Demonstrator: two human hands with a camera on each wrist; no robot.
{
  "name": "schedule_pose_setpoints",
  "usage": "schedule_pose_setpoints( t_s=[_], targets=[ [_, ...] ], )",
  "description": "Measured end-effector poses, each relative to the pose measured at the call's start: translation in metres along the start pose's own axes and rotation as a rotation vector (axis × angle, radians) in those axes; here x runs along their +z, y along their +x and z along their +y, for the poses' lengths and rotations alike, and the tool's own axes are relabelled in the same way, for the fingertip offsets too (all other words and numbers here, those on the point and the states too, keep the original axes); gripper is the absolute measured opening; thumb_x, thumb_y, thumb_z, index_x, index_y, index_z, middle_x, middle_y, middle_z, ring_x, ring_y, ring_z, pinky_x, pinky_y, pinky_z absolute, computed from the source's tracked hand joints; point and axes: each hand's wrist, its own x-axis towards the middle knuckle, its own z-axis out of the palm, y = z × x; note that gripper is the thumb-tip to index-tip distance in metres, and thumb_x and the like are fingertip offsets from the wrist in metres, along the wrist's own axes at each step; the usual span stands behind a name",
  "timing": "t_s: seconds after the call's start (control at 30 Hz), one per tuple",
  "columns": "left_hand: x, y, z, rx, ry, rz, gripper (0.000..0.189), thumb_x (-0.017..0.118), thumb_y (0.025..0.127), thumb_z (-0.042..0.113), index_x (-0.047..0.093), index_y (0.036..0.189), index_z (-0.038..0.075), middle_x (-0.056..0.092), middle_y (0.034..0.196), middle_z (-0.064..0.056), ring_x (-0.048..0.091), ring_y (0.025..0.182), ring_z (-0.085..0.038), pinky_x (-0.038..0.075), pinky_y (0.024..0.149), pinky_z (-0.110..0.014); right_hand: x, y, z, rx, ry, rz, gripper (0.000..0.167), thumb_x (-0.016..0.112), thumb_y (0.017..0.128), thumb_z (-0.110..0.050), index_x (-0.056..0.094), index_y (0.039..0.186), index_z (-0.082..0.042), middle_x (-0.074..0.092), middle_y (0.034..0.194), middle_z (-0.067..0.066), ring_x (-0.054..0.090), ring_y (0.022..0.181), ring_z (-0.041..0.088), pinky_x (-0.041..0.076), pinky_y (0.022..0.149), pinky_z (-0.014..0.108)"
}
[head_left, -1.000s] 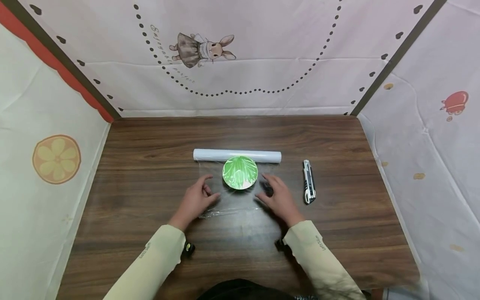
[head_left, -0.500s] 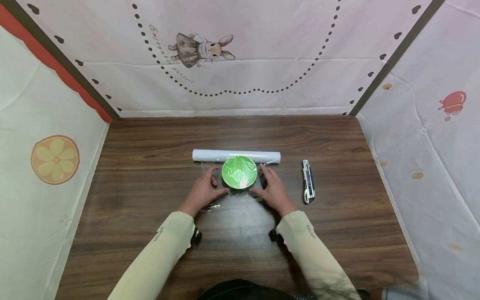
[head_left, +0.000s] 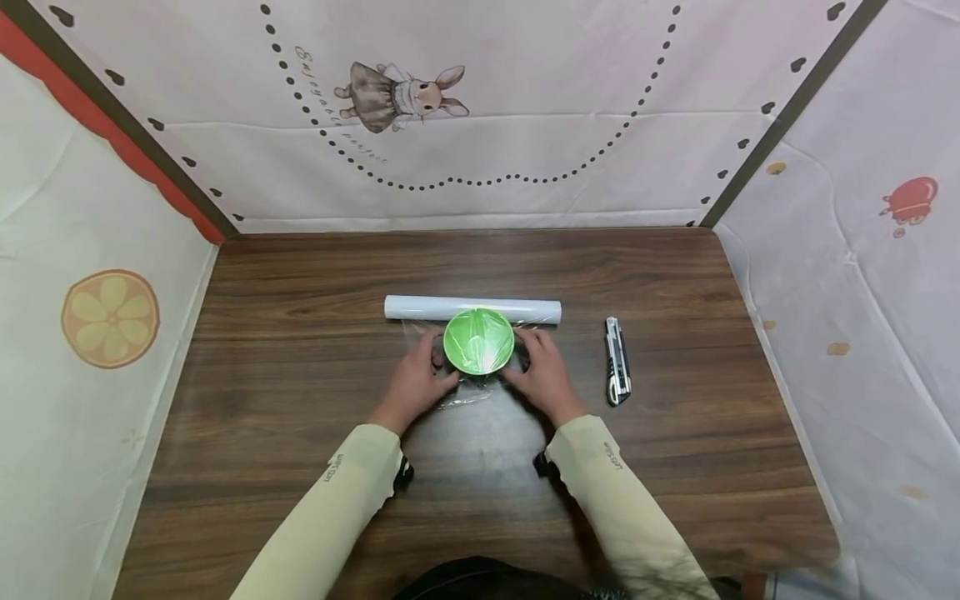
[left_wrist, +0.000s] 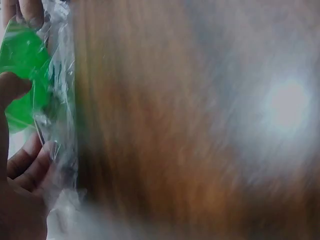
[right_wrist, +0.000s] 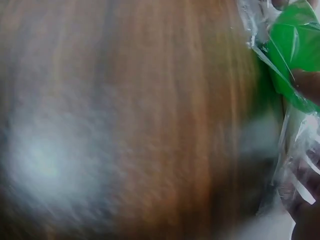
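A round green bowl (head_left: 478, 342) stands mid-table under clear plastic wrap (head_left: 465, 397). The wrap runs from a white roll (head_left: 472, 309) just behind the bowl. My left hand (head_left: 420, 375) cups the bowl's left side, its thumb near the front rim and its fingers holding crumpled wrap close to the wall. On the right, my right hand (head_left: 543, 372) mirrors it, thumb at the front and fingers around the side. Both wrist views show a thumb over the green wall (left_wrist: 25, 55), with gathered wrap (right_wrist: 255, 30) beside it. Some fingertips are hidden behind the bowl.
A utility knife (head_left: 617, 362) lies on the brown wooden table (head_left: 300, 333), to the right of my right hand. Printed white cloth walls (head_left: 480, 150) close off the back and both sides.
Both hands have moved inward and slightly forward, from beside the spread wrap to the bowl's sides. The wrap's front edge has drawn in toward the bowl. Roll and knife stay put.
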Motion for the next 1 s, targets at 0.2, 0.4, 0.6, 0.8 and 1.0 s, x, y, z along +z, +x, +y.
schedule_pose_setpoints(
  t_s=[0.2, 0.4, 0.6, 0.8, 1.0],
  targets=[
    [0.003, -0.006, -0.003, -0.052, -0.173, -0.024, 0.085, 0.077, 0.079, 0.017, 0.029, 0.149, 0.019, 0.064, 0.103, -0.01, 0.061, 0.091, -0.024, 0.052, 0.079, -0.04, 0.0, -0.008, 0.002, 0.023, 0.038, -0.035, 0.081, 0.08, 0.078, -0.032, 0.04, 0.147, -0.013, 0.049, 0.138, 0.015, 0.051, 0.124, 0.035, 0.043, 0.104, 0.05],
    [-0.011, -0.027, 0.0, -0.077, -0.308, 0.114, 0.067, 0.07, 0.084, 0.009, 0.039, 0.144, 0.011, 0.064, 0.117, -0.018, 0.062, 0.108, -0.032, 0.049, 0.098, -0.045, -0.017, -0.032, -0.001, 0.14, 0.272, 0.087, 0.062, 0.067, 0.089, -0.023, 0.044, 0.145, -0.011, 0.046, 0.144, 0.015, 0.045, 0.132, 0.035, 0.036, 0.109, 0.054],
    [-0.003, -0.043, 0.027, -0.219, -0.583, 0.207, 0.058, 0.051, 0.101, 0.028, 0.03, 0.149, 0.004, 0.043, 0.147, -0.021, 0.041, 0.138, -0.032, 0.033, 0.115, -0.043, -0.008, -0.037, -0.026, 0.248, 0.429, 0.196, 0.054, 0.046, 0.102, -0.033, 0.039, 0.147, -0.005, 0.04, 0.152, 0.015, 0.034, 0.142, 0.031, 0.027, 0.116, 0.05],
    [0.018, -0.042, 0.039, -0.368, -0.687, 0.221, 0.065, 0.032, 0.104, 0.047, 0.021, 0.154, 0.008, 0.027, 0.158, -0.014, 0.026, 0.146, -0.029, 0.018, 0.121, -0.045, 0.014, -0.03, -0.035, 0.44, 0.584, 0.216, 0.059, 0.035, 0.104, -0.045, 0.033, 0.151, -0.01, 0.032, 0.157, 0.011, 0.025, 0.147, 0.028, 0.021, 0.12, 0.047],
    [0.03, -0.034, 0.034, -0.354, -1.044, 0.277, 0.062, 0.027, 0.106, 0.038, 0.018, 0.152, -0.003, 0.028, 0.154, -0.027, 0.029, 0.144, -0.036, 0.023, 0.12, -0.044, 0.025, -0.02, -0.031, 0.529, 0.87, 0.284, 0.056, 0.037, 0.104, -0.042, 0.034, 0.15, -0.01, 0.035, 0.156, 0.007, 0.03, 0.145, 0.023, 0.024, 0.12, 0.038]
  ],
)
